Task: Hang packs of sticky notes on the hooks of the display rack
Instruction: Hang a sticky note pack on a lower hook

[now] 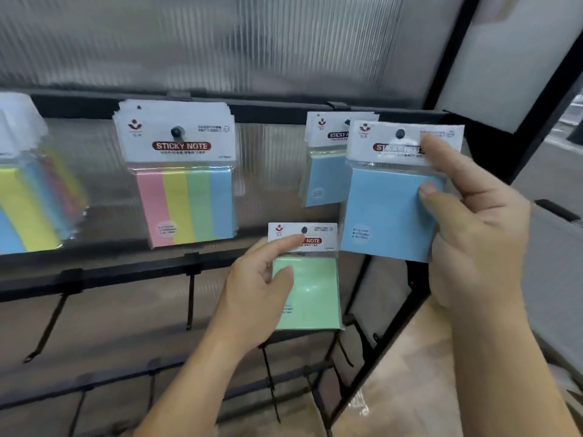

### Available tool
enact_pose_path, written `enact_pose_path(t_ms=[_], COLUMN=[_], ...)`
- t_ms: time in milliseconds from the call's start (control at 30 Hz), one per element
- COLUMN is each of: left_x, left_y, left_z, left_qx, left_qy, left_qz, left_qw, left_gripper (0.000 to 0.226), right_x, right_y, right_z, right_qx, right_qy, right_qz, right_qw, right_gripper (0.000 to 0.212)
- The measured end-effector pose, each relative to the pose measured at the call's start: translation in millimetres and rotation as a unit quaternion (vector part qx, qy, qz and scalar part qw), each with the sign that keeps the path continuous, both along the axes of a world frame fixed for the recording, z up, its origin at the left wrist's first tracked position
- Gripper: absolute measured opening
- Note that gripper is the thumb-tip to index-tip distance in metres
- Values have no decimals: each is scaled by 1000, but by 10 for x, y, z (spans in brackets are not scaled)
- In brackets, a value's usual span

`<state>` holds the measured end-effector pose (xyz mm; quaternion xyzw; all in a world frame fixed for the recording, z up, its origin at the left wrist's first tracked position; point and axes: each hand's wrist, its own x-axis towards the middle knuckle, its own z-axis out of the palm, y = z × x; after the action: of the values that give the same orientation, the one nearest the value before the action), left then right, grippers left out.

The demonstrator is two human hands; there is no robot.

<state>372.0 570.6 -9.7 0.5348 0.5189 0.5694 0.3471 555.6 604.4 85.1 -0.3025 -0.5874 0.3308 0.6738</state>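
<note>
My right hand (473,222) pinches a blue sticky-note pack (388,212) by its right edge and holds it up in front of the top rail's right hook, where several blue packs (326,171) hang. The hole in its header is just below and right of that hook. My left hand (262,285) pinches a green sticky-note pack (310,294) lower down, index finger across its white header. A stack of four-colour packs (186,197) hangs on the middle hook (176,131). More multicolour packs (28,197) hang blurred at the far left.
The black display rack has a top rail (268,108) and lower rails with several bare hooks, such as an empty hook (190,298). A ribbed translucent panel (220,42) backs the rack. The black frame post (441,58) stands at the right.
</note>
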Motion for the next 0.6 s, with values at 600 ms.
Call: enact_pose_path(t_ms=[600], left_x=[382], left_y=[-175], left_z=[-149], left_qx=[-55], left_qy=[0], left_qz=[92], left_qw=[994], left_gripper=[47], right_x=[-172], right_y=[986], right_z=[-276], right_qx=[23], right_qy=[-162], right_qz=[35], right_qw=[986], right_gripper=[47])
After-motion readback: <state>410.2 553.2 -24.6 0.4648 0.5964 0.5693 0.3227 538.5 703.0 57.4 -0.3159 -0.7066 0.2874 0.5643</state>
